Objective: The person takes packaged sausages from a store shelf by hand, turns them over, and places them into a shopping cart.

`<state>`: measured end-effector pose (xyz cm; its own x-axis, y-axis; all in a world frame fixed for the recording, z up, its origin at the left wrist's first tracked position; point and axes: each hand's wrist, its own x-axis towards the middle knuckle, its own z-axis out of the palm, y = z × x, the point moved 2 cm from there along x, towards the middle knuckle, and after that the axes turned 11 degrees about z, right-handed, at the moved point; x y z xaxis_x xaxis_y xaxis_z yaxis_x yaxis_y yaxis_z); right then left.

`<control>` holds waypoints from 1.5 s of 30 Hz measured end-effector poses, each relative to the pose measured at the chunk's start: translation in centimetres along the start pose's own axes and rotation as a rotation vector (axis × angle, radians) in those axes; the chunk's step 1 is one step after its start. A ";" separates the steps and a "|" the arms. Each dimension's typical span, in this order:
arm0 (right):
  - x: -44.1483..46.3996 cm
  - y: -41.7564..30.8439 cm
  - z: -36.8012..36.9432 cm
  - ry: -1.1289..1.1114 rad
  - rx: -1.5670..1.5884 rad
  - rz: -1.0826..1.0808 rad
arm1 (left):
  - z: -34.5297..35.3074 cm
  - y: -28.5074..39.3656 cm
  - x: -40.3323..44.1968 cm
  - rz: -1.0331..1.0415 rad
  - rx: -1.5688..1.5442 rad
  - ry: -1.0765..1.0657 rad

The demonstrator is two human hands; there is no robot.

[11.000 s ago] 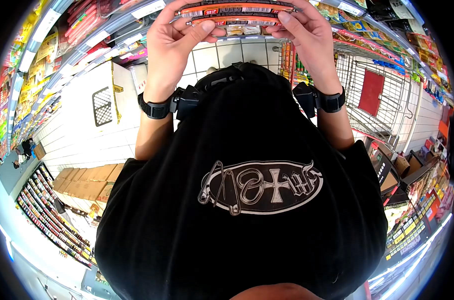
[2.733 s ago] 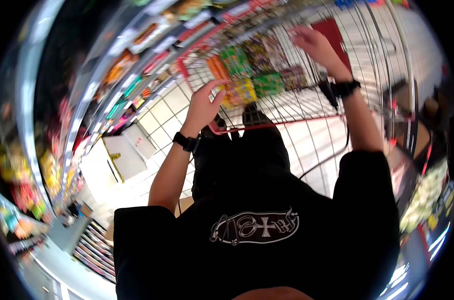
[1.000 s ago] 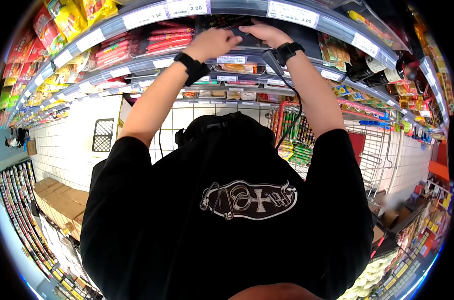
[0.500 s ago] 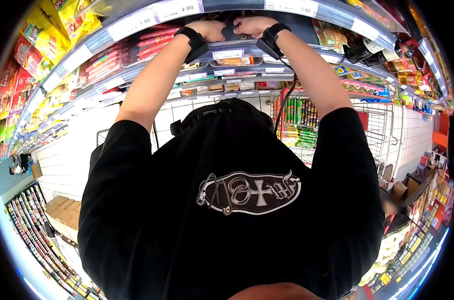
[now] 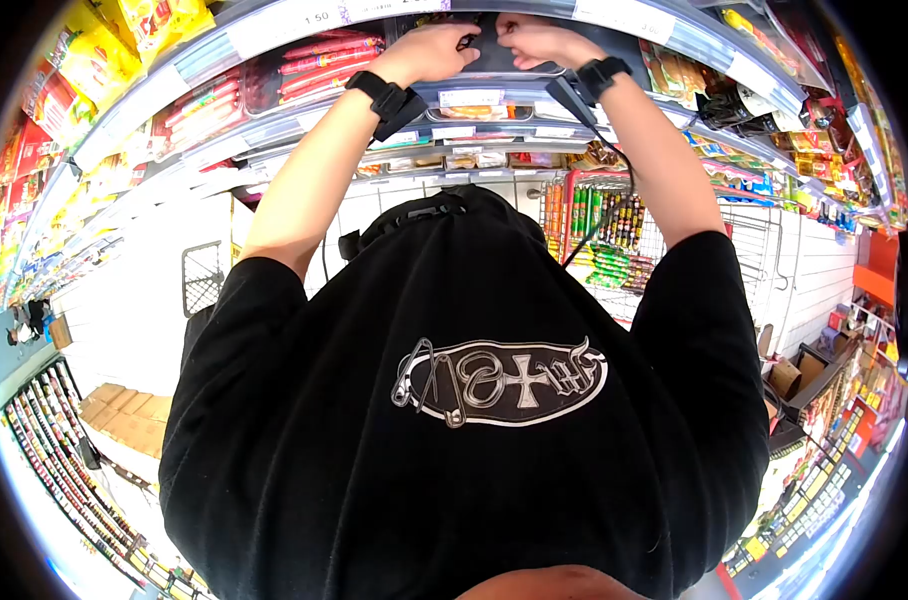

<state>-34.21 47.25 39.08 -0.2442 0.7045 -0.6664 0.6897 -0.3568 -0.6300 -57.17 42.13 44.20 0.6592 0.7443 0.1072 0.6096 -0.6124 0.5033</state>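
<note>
My left hand (image 5: 432, 53) reaches onto the upper shelf, its fingers curled in towards the middle. A small dark patch shows between thumb and fingers; I cannot make out what it is. A short gap away, my right hand (image 5: 546, 42) has bent fingers over the same dark shelf tray (image 5: 614, 50); anything in them is hidden. Both wrists wear black straps, and a cable hangs from the right one. Left of my left hand lie red-wrapped sausage sticks (image 5: 326, 68) in a clear bin. Brownish packets (image 5: 672, 70) stand beyond my right hand.
A price rail (image 5: 514, 8) runs above my hands. Lower shelves hold packaged food (image 5: 474, 112). Below them stands a wire shopping cart (image 5: 654, 220) with colourful sticks and packets. Yellow bags (image 5: 99, 62) fill the left shelf end. Cardboard boxes (image 5: 124, 415) lie at the lower left.
The view has shifted a little. Both hands have moved slightly right and up in the picture, still over the dark tray. The fingers stay curled.
</note>
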 end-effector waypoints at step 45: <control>-23.2 -1.5 12.2 0.403 0.946 -0.354 | -3.4 8.8 -13.0 -0.121 -1.133 0.338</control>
<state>-37.93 24.01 50.63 0.0346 0.9485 -0.3150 -0.2222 -0.3000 -0.9277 -61.94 27.96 50.13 0.3705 0.9179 0.1418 -0.1891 -0.0749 0.9791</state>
